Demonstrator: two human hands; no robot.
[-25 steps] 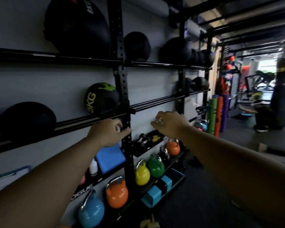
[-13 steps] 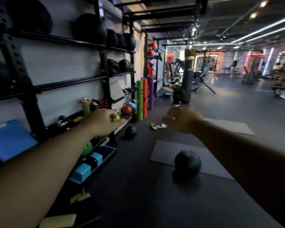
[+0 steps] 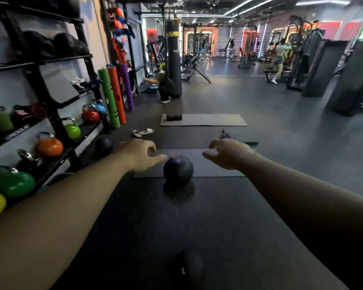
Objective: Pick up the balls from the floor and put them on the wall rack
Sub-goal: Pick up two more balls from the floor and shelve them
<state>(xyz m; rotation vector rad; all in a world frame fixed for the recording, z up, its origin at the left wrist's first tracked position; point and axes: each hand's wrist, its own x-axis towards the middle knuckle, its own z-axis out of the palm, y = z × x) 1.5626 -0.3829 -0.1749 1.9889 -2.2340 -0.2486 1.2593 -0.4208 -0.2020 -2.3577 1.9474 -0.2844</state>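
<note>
A black medicine ball (image 3: pixel 178 171) rests on the floor at the near edge of a grey mat (image 3: pixel 199 162), straight ahead. A second black ball (image 3: pixel 103 145) lies by the foot of the wall rack (image 3: pixel 50 95). A third dark ball (image 3: pixel 187 266) shows dimly at the bottom, close to me. My left hand (image 3: pixel 142 155) reaches forward, just left of the middle ball, fingers loosely curled and holding nothing. On the other side of that ball hovers my right hand (image 3: pixel 228 154), fingers spread and holding nothing. Black balls (image 3: pixel 57 46) sit on the rack's upper rails.
Coloured kettlebells (image 3: pixel 48 144) line the rack's low shelves on the left. Green and orange foam rollers (image 3: pixel 112 97) stand past the rack. Slippers (image 3: pixel 143 131) lie on the floor. A crouching person (image 3: pixel 166 86) is beside a punching bag (image 3: pixel 173 57). A farther mat (image 3: pixel 203 119) carries a dark roll.
My view has swung right, from the wall rack to the open floor. Both hands have left the rack and now reach toward the ball by the mat.
</note>
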